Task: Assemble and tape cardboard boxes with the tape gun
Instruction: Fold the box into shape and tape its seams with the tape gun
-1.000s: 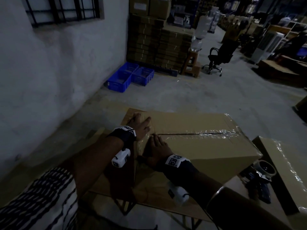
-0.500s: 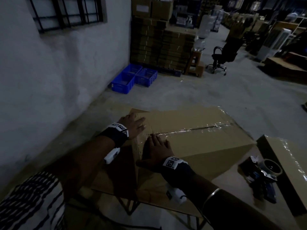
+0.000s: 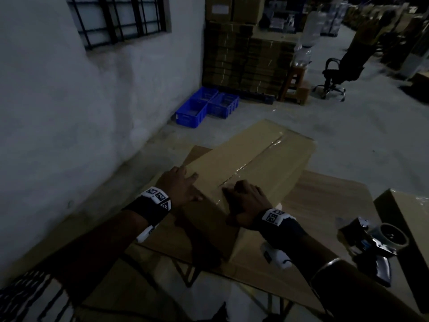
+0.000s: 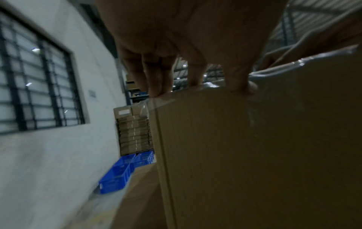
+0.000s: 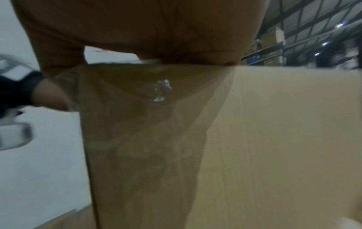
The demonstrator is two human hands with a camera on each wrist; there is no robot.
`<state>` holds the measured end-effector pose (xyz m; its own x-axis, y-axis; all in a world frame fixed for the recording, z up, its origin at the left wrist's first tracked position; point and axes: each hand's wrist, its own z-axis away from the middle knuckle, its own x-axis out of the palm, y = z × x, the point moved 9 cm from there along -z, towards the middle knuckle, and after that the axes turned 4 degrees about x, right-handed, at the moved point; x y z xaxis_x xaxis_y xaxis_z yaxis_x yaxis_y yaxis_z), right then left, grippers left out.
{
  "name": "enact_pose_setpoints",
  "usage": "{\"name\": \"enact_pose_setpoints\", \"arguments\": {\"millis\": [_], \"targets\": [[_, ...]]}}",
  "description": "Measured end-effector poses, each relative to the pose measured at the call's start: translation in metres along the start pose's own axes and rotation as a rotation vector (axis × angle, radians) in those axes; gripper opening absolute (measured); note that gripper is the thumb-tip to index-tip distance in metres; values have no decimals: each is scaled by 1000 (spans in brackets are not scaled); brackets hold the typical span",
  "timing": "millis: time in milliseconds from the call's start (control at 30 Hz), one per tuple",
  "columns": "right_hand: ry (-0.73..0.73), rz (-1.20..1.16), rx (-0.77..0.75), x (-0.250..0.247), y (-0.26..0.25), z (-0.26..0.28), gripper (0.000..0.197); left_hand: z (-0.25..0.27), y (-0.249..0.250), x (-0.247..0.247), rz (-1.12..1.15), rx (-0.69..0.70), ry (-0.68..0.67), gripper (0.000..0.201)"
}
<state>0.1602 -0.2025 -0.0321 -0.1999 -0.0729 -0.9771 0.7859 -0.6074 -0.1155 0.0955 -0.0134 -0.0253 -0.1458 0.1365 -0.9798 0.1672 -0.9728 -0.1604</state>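
Observation:
A long brown cardboard box (image 3: 253, 163) lies on the table, its top seam covered by clear tape (image 3: 257, 159). My left hand (image 3: 181, 189) rests flat on the box's near left corner, fingers straight over the top edge (image 4: 195, 83). My right hand (image 3: 246, 201) presses flat on the near end of the taped seam, its palm (image 5: 156, 38) on the box top. Tape runs down the box's near face (image 5: 147, 124). The tape gun (image 3: 376, 242) lies on the table to the right, untouched.
A second taped box (image 3: 408, 217) sits at the far right of the wooden table (image 3: 329, 196). Flat cardboard (image 3: 162, 249) lies under the box. Blue crates (image 3: 204, 108) and stacked cartons (image 3: 246, 54) stand by the wall; an office chair (image 3: 341, 73) is beyond.
The box has swung round on the table, its far end now pointing away to the upper right. Both hands stayed on its near end and turned with it.

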Motion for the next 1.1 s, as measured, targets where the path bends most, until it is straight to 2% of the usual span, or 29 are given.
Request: {"name": "enact_pose_setpoints", "arguments": {"millis": [100, 233, 333, 500, 567, 700, 733, 800, 867, 900, 1033, 1100], "targets": [[-43, 11, 11, 2, 34, 16, 104, 5, 29, -11, 31, -19, 61, 70], [-89, 16, 31, -2, 74, 39, 93, 10, 68, -27, 133, -31, 107, 55], [-122, 17, 60, -6, 102, 52, 89, 10, 94, -31, 191, -16, 127, 56], [-73, 11, 130, -10, 144, 70, 77, 2, 132, -39, 291, -26, 126, 65], [-94, 43, 150, -7, 152, 76, 81, -2, 141, -42, 293, -27, 129, 59], [-142, 29, 172, -5, 151, 82, 86, -8, 145, -45, 359, 17, 171, 45], [-124, -12, 182, -8, 147, 83, 84, -9, 144, -44, 385, 30, 176, 44], [0, -82, 191, -22, 138, 83, 80, -11, 141, -43, 425, 44, 183, 42], [132, -98, 166, -35, 124, 83, 72, -12, 141, -43, 443, 67, 211, 43], [154, -98, 160, -37, 116, 80, 66, -12, 140, -43, 443, 86, 219, 43], [108, -173, 195, -26, 93, 60, 40, -14, 134, -41, 467, 97, 220, 46], [147, -212, 230, -24, 90, 54, 30, -16, 133, -39, 437, 118, 208, 46]]}}
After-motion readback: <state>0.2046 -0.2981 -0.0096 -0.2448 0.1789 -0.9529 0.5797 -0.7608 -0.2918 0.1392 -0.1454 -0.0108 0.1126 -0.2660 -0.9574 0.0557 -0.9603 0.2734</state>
